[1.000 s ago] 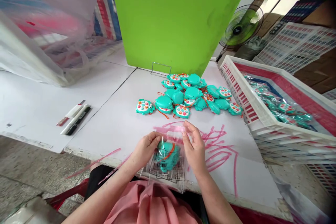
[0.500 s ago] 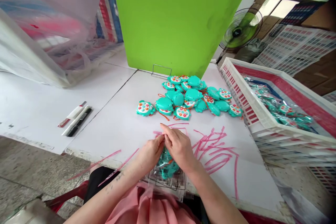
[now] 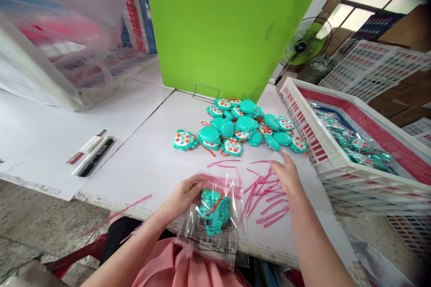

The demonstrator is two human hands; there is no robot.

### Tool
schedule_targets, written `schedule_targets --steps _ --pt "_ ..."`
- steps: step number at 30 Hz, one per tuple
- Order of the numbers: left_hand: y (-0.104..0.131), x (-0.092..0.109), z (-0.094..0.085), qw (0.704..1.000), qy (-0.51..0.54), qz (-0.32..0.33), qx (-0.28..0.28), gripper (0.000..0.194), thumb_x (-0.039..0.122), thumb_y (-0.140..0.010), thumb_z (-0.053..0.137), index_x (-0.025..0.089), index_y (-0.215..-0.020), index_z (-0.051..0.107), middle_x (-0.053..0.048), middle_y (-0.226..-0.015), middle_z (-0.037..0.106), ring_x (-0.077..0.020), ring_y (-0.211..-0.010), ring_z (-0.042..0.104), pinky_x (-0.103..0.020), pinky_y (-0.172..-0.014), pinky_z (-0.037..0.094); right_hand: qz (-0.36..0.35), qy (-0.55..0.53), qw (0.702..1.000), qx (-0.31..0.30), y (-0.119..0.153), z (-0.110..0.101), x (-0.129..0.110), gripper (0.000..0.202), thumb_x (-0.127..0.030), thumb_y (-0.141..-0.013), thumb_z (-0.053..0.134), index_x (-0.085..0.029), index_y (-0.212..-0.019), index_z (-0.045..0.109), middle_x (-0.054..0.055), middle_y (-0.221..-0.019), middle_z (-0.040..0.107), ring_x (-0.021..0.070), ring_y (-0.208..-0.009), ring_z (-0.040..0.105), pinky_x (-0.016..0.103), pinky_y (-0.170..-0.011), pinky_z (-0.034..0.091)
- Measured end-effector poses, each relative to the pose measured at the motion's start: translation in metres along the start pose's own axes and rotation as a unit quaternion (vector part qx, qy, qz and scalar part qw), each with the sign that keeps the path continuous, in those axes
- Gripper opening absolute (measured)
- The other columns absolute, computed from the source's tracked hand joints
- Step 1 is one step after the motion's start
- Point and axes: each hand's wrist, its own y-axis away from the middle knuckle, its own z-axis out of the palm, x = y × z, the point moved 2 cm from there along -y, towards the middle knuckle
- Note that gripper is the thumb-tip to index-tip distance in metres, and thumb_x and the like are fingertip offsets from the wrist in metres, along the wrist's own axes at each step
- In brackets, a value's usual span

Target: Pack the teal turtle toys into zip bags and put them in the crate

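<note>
The right hand [image 3: 285, 174] has left the bag [image 3: 218, 244] for right of centre; now only the left hand [image 3: 186, 192] grips it.

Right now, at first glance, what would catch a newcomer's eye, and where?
The big green board standing at the back of the white table, then the pile of teal toys in front of it. Nearer, the left hand holds a clear bag with one toy inside; the right hand is by the pile's near edge.

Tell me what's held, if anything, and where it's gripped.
The left hand grips the clear bag by its upper edge, near the left corner. The right hand shows nothing held.
</note>
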Motion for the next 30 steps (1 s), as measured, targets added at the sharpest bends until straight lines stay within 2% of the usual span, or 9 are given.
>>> schedule_targets --steps 3,5,8,10,15,21,25,28,30 --pt "-0.001 0.0 0.0 1.0 0.004 -0.002 0.002 0.044 0.053 -0.081 0.063 0.013 -0.102 0.063 -0.001 -0.079 0.059 -0.0095 -0.063 0.05 -0.021 -0.056 0.042 -0.105 0.111 0.988 0.02 0.031 -0.002 -0.02 0.042 -0.035 -0.07 0.063 -0.013 -0.106 0.064 0.014 -0.108 0.061 0.019 -0.072 0.061 0.038 -0.072 0.053" --pt "-0.002 -0.002 -0.001 1.0 0.008 -0.003 0.011 0.042 0.053 -0.08 0.064 0.013 -0.094 0.064 0.001 -0.075 0.058 -0.0091 -0.061 0.049 -0.021 -0.056 0.041 -0.111 0.131 0.98 -0.1 0.059 0.012 -0.03 0.033 -0.04 -0.081 0.057 -0.014 -0.099 0.068 0.01 -0.093 0.066 0.0196 -0.073 0.061 0.036 -0.074 0.052" --pt "-0.003 -0.005 -0.003 1.0 0.011 -0.007 0.018 0.041 0.053 -0.08 0.065 0.014 -0.094 0.066 0.001 -0.074 0.059 -0.0096 -0.061 0.049 -0.021 -0.056 0.041 -0.027 0.065 0.936 -0.345 0.099 0.04 -0.033 0.032 -0.041 -0.085 0.058 -0.016 -0.103 0.069 0.005 -0.084 0.068 0.0189 -0.075 0.063 0.031 -0.068 0.051" --pt "-0.002 -0.006 -0.004 1.0 0.002 -0.013 0.022 0.044 0.052 -0.08 0.065 0.014 -0.102 0.067 -0.002 -0.081 0.064 -0.0111 -0.065 0.052 -0.022 -0.058 0.042 0.017 0.011 0.91 -0.414 0.115 0.053 -0.03 0.033 -0.035 -0.085 0.058 -0.016 -0.111 0.065 0.003 -0.08 0.067 0.0161 -0.069 0.062 0.027 -0.062 0.049" --pt "0.001 -0.003 -0.006 1.0 0.02 -0.008 0.011 0.05 0.048 -0.083 0.063 0.018 -0.123 0.062 -0.004 -0.092 0.067 -0.0131 -0.073 0.056 -0.023 -0.063 0.044 0.039 -0.059 0.92 -0.386 0.115 0.053 -0.017 0.029 -0.03 -0.084 0.059 -0.015 -0.108 0.063 0.001 -0.074 0.066 0.0139 -0.063 0.059 0.026 -0.06 0.048" --pt "0.004 0.006 -0.004 0.998 0.059 -0.03 -0.001 0.019 0.031 -0.078 0.06 0.015 -0.084 0.068 -0.003 -0.08 0.061 -0.0149 -0.074 0.056 -0.027 -0.07 0.049 0.067 -0.082 0.933 -0.345 0.105 0.039 -0.009 0.022 -0.036 -0.081 0.061 -0.016 -0.086 0.067 0.005 -0.081 0.07 0.016 -0.068 0.063 0.028 -0.061 0.05" --pt "0.006 0.011 -0.003 0.998 0.057 -0.012 -0.017 0.027 0.04 -0.08 0.058 0.014 -0.079 0.065 -0.002 -0.075 0.057 -0.0147 -0.071 0.053 -0.028 -0.07 0.048 0.112 -0.103 0.918 -0.367 0.111 0.047 -0.014 0.035 -0.046 -0.088 0.055 -0.017 -0.107 0.06 0.006 -0.086 0.071 0.015 -0.06 0.062 0.024 -0.049 0.045" --pt "0.005 0.008 -0.003 1.0 -0.023 0.014 0.003 0.038 0.049 -0.084 0.054 0.015 -0.067 0.057 0.001 -0.066 0.052 -0.0124 -0.064 0.048 -0.025 -0.064 0.043 0.079 -0.078 0.898 -0.426 0.114 0.051 -0.021 0.04 -0.041 -0.087 0.059 -0.018 -0.119 0.058 0.0 -0.071 0.066 0.0118 -0.053 0.055 0.022 -0.048 0.042" --pt "0.005 0.004 -0.001 0.994 -0.105 0.027 0.017 0.04 0.049 -0.086 0.052 0.017 -0.063 0.052 0.002 -0.061 0.049 -0.0119 -0.06 0.046 -0.024 -0.06 0.04 0.058 -0.057 0.906 -0.416 0.104 0.042 -0.025 0.045 -0.038 -0.085 0.061 -0.018 -0.126 0.057 -0.001 -0.067 0.064 0.0118 -0.053 0.054 0.023 -0.049 0.043"
